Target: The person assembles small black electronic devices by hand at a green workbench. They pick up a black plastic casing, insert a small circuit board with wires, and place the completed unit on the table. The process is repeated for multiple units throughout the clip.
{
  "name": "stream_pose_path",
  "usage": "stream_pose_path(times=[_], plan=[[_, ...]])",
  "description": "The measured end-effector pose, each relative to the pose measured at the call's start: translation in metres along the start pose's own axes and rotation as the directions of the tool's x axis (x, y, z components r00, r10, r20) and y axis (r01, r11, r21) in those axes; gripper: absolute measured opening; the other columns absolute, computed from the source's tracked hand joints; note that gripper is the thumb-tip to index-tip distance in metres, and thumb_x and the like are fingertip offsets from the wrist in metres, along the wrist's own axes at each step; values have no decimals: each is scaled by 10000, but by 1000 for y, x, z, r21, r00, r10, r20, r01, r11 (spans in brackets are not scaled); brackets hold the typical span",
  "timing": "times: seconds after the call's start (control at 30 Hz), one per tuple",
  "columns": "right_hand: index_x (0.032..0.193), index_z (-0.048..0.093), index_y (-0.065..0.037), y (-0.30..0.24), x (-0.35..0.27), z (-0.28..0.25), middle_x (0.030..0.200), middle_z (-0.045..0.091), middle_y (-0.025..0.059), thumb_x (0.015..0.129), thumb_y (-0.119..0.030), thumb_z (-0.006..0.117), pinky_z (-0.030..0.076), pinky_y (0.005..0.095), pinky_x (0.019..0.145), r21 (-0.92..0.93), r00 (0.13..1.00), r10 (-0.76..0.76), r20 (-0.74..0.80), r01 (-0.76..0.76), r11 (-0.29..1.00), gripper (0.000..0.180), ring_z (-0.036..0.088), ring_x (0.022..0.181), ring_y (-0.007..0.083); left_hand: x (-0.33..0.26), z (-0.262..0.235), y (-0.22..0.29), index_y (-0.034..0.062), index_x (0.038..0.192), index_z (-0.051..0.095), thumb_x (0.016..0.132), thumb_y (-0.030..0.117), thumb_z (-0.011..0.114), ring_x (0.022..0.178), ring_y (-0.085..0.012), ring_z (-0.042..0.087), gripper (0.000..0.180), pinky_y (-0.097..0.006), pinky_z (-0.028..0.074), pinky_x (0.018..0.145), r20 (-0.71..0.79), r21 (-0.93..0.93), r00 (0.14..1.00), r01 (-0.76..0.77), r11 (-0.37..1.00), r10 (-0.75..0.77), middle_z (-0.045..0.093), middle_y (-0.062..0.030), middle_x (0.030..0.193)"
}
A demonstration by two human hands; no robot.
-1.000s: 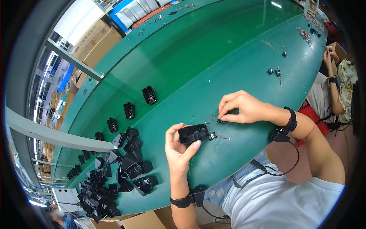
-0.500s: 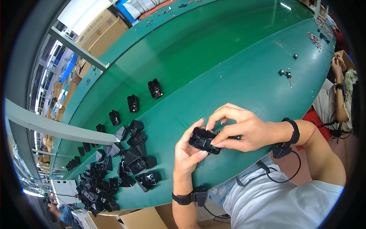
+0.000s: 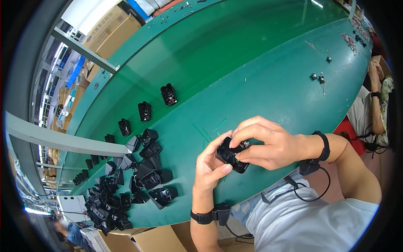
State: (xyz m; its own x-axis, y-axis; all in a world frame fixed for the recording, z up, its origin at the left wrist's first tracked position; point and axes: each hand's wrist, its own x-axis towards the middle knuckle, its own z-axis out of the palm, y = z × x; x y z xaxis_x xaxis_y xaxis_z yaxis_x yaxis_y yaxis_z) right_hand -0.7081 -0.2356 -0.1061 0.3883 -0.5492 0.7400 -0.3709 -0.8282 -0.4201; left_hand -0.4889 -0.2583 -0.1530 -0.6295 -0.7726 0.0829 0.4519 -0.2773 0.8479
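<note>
My left hand (image 3: 206,173) holds an open black plastic housing (image 3: 228,156) above the table, thumb along its near side and fingers behind it. The housing is tilted, its hollow side facing up. My right hand (image 3: 270,143) is closed in a pinch at the housing's right side, its fingertips reaching into the opening. Between its fingers shows a small electronic part (image 3: 245,144) with a silvery bit; the fingers hide most of it. To the left lies a heap of similar black housings (image 3: 107,206), with several looser ones (image 3: 151,180) beside it.
Black housings (image 3: 168,94) stand in a row on the green belt (image 3: 218,54) beyond the green table (image 3: 281,88). Small parts (image 3: 321,78) lie at the right. A grey post (image 3: 67,140) crosses on the left. Another person's arm (image 3: 375,96) is at the far right; cardboard boxes (image 3: 159,240) sit below the table edge.
The housing has turned and tilted in my left hand. My right fingertips have shifted farther over its opening, and the small part now shows between them. The view has moved slightly.
</note>
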Motion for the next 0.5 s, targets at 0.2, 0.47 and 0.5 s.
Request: stream_pose_path(times=[0.2,0.47,0.5], plan=[[811,711,-57,0,-2,-4,1142,609,91,702,-33,796,531,386,831,51,998,50,44,-52,997,141,595,1043,295,1,1,-2,-75,1425,423,804,109,761,1275,-245,520,730,-384,411,1087,-1,-2,1000,22,1000,-22,506,-175,1397],[895,730,-39,4,-11,-1,1286,563,143,738,-103,797,499,443,932,146,977,159,140,-179,973,182,559,1166,340,1,1,-9,-74,1420,431,849,74,737,1240,-223,543,664,-351,459,1037,-87,60,995,47,997,-41,542,-159,1350],[917,734,-36,4,-10,-3,1323,551,157,741,-115,800,488,455,961,200,967,185,174,-219,955,204,550,1190,353,2,1,-8,-76,1417,433,848,77,740,1232,-222,550,664,-346,473,1021,-118,41,991,63,997,-58,551,-156,1340]])
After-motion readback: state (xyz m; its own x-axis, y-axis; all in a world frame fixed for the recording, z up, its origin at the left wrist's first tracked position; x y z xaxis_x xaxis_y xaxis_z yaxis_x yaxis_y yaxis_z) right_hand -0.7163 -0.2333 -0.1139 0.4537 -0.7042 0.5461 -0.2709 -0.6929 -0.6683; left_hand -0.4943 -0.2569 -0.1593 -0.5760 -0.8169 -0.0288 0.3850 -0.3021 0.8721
